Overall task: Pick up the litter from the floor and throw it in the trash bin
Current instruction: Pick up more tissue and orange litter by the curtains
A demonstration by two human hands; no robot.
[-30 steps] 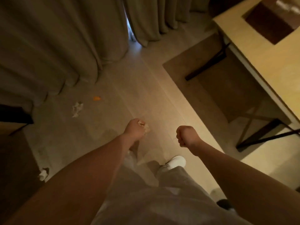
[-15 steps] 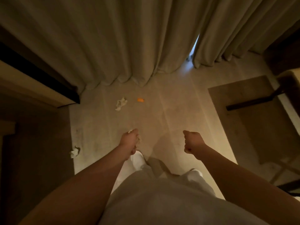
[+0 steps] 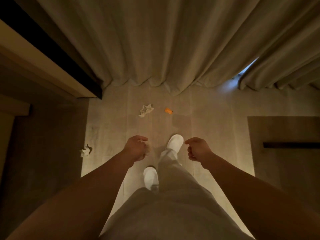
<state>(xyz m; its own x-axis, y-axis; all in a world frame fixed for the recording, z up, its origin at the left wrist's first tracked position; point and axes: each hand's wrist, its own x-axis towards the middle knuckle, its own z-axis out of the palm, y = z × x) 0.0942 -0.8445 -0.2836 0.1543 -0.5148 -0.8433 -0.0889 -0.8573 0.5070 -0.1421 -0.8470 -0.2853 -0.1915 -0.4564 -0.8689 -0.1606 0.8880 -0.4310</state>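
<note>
1. Looking straight down at the floor (image 3: pixel 207 122), pale planks lit warm down the middle, with curtains (image 3: pixel 155 40) hanging along its far edge.
2. The left hand (image 3: pixel 136 148) hangs above the floor, fingers curled tight around a small wad of paper (image 3: pixel 147 148); only a pale bit of it peeks out on the thumb side.
3. The right hand (image 3: pixel 197 149) hangs level with it, fingers loosely curled inward, forefinger and thumb pointing toward the middle. Nothing shows in that grip, though the palm itself is turned away.
4. Between the two hands, a white slipper (image 3: pixel 174 142) is planted forward; a second white slipper (image 3: pixel 150 177) sits further back, partly under the grey trouser leg (image 3: pixel 173 170).
5. Litter ahead: a crumpled white tissue (image 3: pixel 146 110) lies on the floor near the curtain hem, beyond the left hand.
6. Just beside it, to the right and apart from it, a small orange scrap (image 3: pixel 168 111) lies on the same planks.
7. Another crumpled white tissue (image 3: pixel 85 151) sits at the floor's left edge, right against the dark furniture (image 3: pixel 43 144), out to the left of the left hand.
8. At the right edge, a darker rug (image 3: pixel 285 163) covers the floor, well apart from all three pieces.
</note>
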